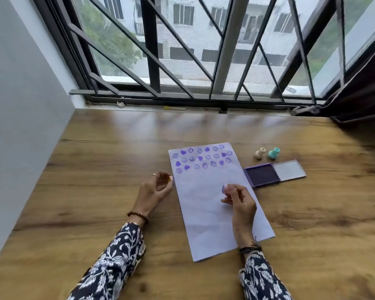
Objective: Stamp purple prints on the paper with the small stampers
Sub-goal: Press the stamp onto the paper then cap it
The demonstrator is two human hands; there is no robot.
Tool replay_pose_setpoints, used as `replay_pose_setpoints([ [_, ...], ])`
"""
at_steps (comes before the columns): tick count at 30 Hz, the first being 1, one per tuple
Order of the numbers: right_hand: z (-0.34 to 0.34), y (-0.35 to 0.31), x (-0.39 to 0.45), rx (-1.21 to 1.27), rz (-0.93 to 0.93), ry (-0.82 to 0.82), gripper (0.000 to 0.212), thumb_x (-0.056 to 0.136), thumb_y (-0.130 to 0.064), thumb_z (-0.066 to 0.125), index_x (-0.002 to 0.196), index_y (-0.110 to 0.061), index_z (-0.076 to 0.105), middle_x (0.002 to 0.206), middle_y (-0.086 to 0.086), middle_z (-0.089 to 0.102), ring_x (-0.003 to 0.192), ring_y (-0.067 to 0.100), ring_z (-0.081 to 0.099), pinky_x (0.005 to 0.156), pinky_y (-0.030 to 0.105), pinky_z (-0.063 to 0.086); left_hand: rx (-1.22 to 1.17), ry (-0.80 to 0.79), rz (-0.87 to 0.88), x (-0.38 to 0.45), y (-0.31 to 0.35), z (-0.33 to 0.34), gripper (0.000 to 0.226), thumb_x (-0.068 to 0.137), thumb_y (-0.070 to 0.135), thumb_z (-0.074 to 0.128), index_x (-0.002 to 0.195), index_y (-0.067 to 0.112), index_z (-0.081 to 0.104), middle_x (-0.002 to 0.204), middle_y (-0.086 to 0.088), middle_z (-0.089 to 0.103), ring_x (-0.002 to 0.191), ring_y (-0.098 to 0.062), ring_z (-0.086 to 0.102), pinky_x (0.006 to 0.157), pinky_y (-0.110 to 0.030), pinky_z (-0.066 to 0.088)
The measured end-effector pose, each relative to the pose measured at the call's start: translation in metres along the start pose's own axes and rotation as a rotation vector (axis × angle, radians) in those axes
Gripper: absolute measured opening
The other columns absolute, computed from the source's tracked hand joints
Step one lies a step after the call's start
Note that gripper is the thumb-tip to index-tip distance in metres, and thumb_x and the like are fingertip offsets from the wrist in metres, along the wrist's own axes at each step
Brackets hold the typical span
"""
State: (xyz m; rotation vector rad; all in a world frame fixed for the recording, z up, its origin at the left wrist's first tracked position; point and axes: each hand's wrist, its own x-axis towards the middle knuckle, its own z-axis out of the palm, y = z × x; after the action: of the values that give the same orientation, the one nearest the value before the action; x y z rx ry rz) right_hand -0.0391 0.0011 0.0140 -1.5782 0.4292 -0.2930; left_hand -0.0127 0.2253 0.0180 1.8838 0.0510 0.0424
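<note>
Three and a bit rows of purple prints, smileys and hearts mixed, are already laid across the far end of the paper (217,202), which is spread flat on the wooden table (95,169), so the job is judged to be maybe a third done, with most of the sheet left blank. Two small stampers are held right now: a yellowish one (168,179) is pinched in the closed fingers of the left hand (155,189), just at the left edge of the sheet beside the short fourth row, and a purple-faced one (224,188) is gripped in the closed right hand (236,197), held over the blank middle of the paper. Whether either one is actually touching the sheet can't be told from here. Two more stampers, a cream one (260,153) and a teal one (273,153), are parked on the table past the open ink pad (262,174), whose lid (288,170) is folded out to the right. The fourth row looks like the step in hand. For the next print, a stamper probably needs to be brought down flat next to the last heart, and re-inked first if the face is dry.
</note>
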Motion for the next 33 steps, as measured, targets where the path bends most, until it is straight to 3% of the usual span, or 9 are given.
replay_pose_setpoints([
  [4,-0.008,-0.002,0.002,-0.088,-0.002,-0.105,0.010,0.085,-0.025,0.064,0.078,-0.020,0.070,0.074,-0.007,0.072,0.057,0.010,0.065,0.053,0.014,0.050,-0.025,-0.023,-0.029,0.017,0.003,-0.002,0.020,0.082,0.004,0.063,0.102,0.001,0.058,0.103,-0.012,0.066,0.094,-0.017,0.063,0.082,-0.004,0.048],
  [7,-0.013,-0.004,0.004,-0.155,-0.022,-0.121,0.012,0.085,-0.029,0.064,0.078,-0.022,0.070,0.074,-0.009,0.072,0.057,0.009,0.065,0.054,0.014,0.050,-0.030,-0.027,-0.044,0.028,0.002,-0.004,0.024,0.082,0.004,0.062,0.105,-0.002,0.056,0.106,-0.018,0.067,0.091,-0.015,0.064,0.083,-0.010,0.049],
  [10,-0.011,-0.009,0.005,-0.174,-0.031,-0.114,0.012,0.085,-0.030,0.064,0.078,-0.023,0.070,0.075,-0.010,0.073,0.059,0.009,0.065,0.055,0.017,0.052,-0.049,-0.048,-0.064,0.032,-0.001,-0.007,0.022,0.083,0.006,0.061,0.104,0.001,0.056,0.106,-0.021,0.067,0.081,0.004,0.064,0.093,-0.029,0.049],
  [12,0.000,-0.013,0.001,-0.194,-0.065,-0.134,0.011,0.086,-0.030,0.063,0.078,-0.026,0.069,0.077,-0.011,0.072,0.062,0.006,0.065,0.056,0.017,0.054,-0.059,-0.047,-0.078,0.033,-0.001,-0.007,0.019,0.084,0.008,0.060,0.103,0.003,0.056,0.107,-0.021,0.067,0.090,-0.008,0.066,0.095,-0.035,0.048],
  [14,0.018,-0.017,-0.006,-0.249,-0.084,-0.190,0.007,0.085,-0.030,0.063,0.080,-0.028,0.068,0.079,-0.011,0.072,0.067,0.007,0.067,0.059,0.019,0.056,-0.080,-0.041,-0.091,0.034,0.000,-0.008,0.016,0.085,0.009,0.059,0.100,0.007,0.056,0.107,-0.021,0.067,0.096,-0.020,0.065,0.094,-0.033,0.049],
  [17,0.050,-0.024,-0.019,-0.374,-0.114,-0.263,0.005,0.081,-0.030,0.066,0.084,-0.025,0.067,0.077,-0.008,0.071,0.070,0.006,0.067,0.065,0.016,0.052,-0.082,-0.054,-0.066,0.034,-0.003,-0.007,0.012,0.085,0.008,0.059,0.096,0.013,0.055,0.102,-0.016,0.067,0.082,0.004,0.065,0.083,-0.014,0.050],
  [19,0.068,-0.027,-0.025,-0.481,-0.194,-0.311,0.008,0.082,-0.027,0.066,0.087,-0.021,0.067,0.082,-0.005,0.067,0.073,0.006,0.063,0.066,0.011,0.047,-0.083,-0.062,-0.056,0.035,-0.004,-0.006,0.012,0.085,0.007,0.058,0.094,0.014,0.055,0.100,-0.015,0.068,0.074,0.013,0.062,0.083,-0.014,0.050],
  [25,0.088,-0.025,-0.037,-0.827,-0.436,-0.433,0.016,0.093,-0.024,0.051,0.094,-0.011,0.060,0.091,0.006,0.058,0.074,0.020,0.058,0.064,0.025,0.041,-0.119,-0.042,-0.088,0.035,-0.005,-0.004,0.012,0.085,0.007,0.058,0.096,0.011,0.056,0.104,-0.023,0.068,0.093,-0.024,0.066,0.093,-0.037,0.049],
  [33,0.097,-0.032,-0.036,-0.922,-0.400,-0.452,0.018,0.095,-0.019,0.045,0.098,-0.008,0.058,0.098,0.010,0.059,0.084,0.025,0.059,0.073,0.032,0.044,-0.123,-0.028,-0.070,0.037,-0.011,-0.002,0.014,0.085,0.010,0.059,0.099,0.009,0.057,0.103,-0.017,0.070,0.093,-0.018,0.067,0.089,-0.026,0.053],
])
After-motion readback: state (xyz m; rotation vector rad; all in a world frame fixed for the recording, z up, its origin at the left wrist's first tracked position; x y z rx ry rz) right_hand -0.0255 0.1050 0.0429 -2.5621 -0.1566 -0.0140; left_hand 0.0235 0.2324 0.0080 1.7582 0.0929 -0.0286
